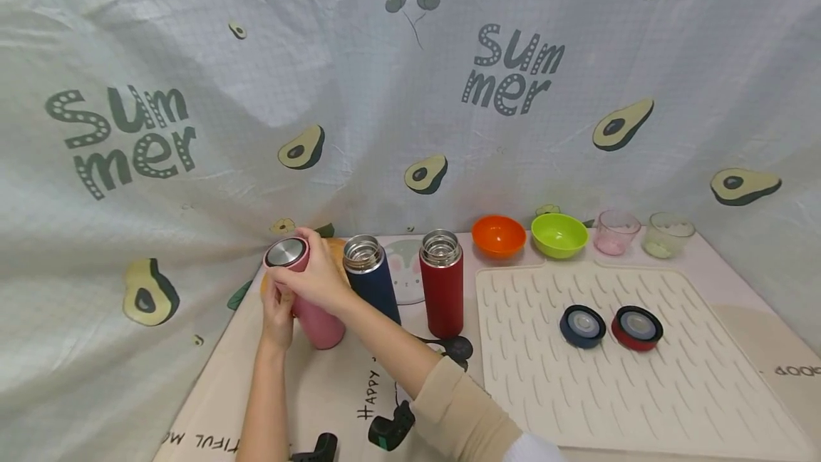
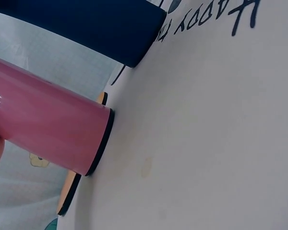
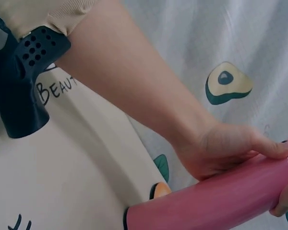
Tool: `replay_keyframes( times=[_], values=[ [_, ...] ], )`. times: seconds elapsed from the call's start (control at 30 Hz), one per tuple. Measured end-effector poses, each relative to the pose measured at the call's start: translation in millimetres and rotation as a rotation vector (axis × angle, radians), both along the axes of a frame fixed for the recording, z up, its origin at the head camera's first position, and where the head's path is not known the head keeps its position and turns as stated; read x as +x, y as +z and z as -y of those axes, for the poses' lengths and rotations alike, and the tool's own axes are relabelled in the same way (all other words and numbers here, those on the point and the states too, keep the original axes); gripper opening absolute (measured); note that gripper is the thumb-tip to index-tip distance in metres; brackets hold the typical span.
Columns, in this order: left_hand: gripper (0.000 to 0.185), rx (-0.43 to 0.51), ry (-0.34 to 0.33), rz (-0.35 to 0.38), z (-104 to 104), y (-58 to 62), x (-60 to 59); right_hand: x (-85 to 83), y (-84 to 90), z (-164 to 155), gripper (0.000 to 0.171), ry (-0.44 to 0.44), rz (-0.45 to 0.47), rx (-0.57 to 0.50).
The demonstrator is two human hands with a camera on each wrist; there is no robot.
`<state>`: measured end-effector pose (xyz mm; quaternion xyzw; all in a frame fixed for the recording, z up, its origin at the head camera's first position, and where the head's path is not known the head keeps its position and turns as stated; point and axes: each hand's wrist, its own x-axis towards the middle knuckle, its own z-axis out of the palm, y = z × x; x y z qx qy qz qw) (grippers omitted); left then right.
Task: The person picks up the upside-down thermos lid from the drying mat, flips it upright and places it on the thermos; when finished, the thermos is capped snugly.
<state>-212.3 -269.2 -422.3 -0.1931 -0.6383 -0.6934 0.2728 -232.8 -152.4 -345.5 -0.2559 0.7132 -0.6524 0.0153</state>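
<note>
**Pink flask held upright, both hands engaged**

While the pink flask (image 1: 314, 305) stands upright on the table mat (image 1: 333, 391), long axis vertical, the left hand (image 1: 277, 312) wraps its body from the left side, fingers curled round it. The right hand (image 1: 316, 278) sits higher, fingers curled about the lid (image 1: 286, 252) at the top. The lid lies directly under the right fingers; the navy flask (image 1: 370, 276) stands just beside.
</note>
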Motion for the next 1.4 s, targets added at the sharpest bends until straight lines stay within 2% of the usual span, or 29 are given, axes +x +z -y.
replay_keyframes(
  times=[0.1,0.33,0.47,0.57,0.67,0.83,1.0,1.17,1.4],
  values=[
    [0.056,-0.007,-0.007,0.003,0.2,-1.7,0.4,1.3,1.3,-1.5,0.070,0.026,0.023,-0.016],
    [0.053,0.014,0.001,0.009,-1.8,-2.1,-0.2,1.4,3.3,-1.3,0.073,-0.006,0.005,0.003],
    [0.057,0.009,0.025,0.014,-3.4,-1.4,-1.2,1.6,2.1,-2.6,0.069,0.042,0.057,-0.058],
    [0.056,0.011,0.032,0.001,-5.5,-0.5,-2.5,1.2,0.4,-2.5,0.066,0.043,0.071,-0.116],
    [0.056,0.004,0.036,-0.010,-7.1,0.1,-3.8,0.9,-0.6,-2.8,0.067,0.027,0.071,-0.127],
    [0.054,0.015,0.062,-0.026,-8.3,-0.9,-3.9,0.3,-0.7,-2.8,0.065,0.061,0.086,-0.143],
    [0.052,0.000,0.064,-0.056,-8.3,-1.0,-4.6,-0.4,0.1,-0.8,0.063,0.023,0.078,-0.138],
    [0.058,-0.028,0.067,-0.081,-6.9,-1.0,-5.9,0.0,-0.4,-0.6,0.062,0.017,0.066,-0.112],
    [0.054,-0.067,0.098,-0.083,-7.2,-1.3,-4.4,0.3,-2.3,1.5,0.060,-0.036,0.061,-0.118]
  ],
)
